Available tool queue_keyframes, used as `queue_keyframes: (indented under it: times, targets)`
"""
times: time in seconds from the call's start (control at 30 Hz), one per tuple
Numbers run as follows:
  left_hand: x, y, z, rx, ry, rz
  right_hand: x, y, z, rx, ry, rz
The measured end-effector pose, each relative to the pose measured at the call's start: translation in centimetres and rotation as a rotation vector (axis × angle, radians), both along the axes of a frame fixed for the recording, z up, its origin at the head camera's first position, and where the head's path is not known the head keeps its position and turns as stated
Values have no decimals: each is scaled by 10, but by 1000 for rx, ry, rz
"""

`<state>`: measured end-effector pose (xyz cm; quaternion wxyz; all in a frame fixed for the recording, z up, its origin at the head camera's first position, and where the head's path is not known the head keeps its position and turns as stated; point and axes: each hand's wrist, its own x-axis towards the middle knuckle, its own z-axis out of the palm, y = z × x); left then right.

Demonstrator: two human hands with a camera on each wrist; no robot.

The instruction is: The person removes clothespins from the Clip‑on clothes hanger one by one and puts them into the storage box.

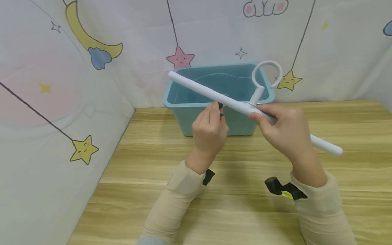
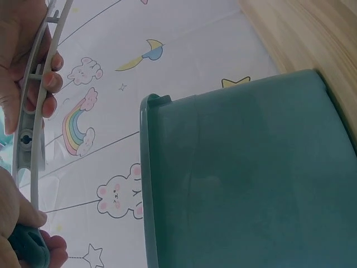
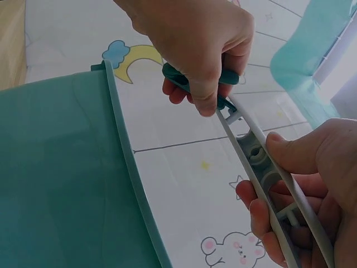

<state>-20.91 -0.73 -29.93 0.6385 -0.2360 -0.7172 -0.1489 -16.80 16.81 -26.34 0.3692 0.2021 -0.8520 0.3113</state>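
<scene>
From where I sit, the cloth wall with its printed moon and yellow stars [image 1: 84, 149] closes off the left, and the wooden table [image 1: 147, 204] runs out from it. My left hand [image 1: 209, 131] hovers above the table in front of the tub, fingers curled and pinching a small dark-green plastic piece [image 3: 192, 78] against the underside of the bar; the right wrist view shows that pinch best. The long white plastic bar with a ring-shaped loop on top [image 1: 214, 97] slants across the middle, its far end up over the teal rectangular plastic tub [image 1: 214, 126] and its near end low to the right, held in the air and not touching the table. I judge it light, stiff and hollow: its underside is ribbed, with round sockets, so it should not sag, but the smooth top looks slippery and the thin loop [image 1: 266, 73] seems the part most likely to snap if levered. The sound place to hold it looks to be the thick section just beside the loop's stem, and that is where my right hand [image 1: 288, 132] wraps it, fingers and thumb closed round the bar. The tub stands just behind both hands, and its rim is the one thing the far end could catch on. Black wrist mounts [image 1: 281, 189] sit on both sleeves, well apart from the bar.
</scene>
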Motion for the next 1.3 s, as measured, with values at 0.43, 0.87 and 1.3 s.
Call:
queue_keyframes:
  times: [0.43,0.87,1.3]
  targets:
    - [3,-3,6,18,-39,-87,-1,1,0,10,103,9]
    - [4,-3,9,51,-64,-149,-3,2,0,-16,174,2]
    - [-1,-16,6,57,-145,-165,-2,14,0,-21,184,-15]
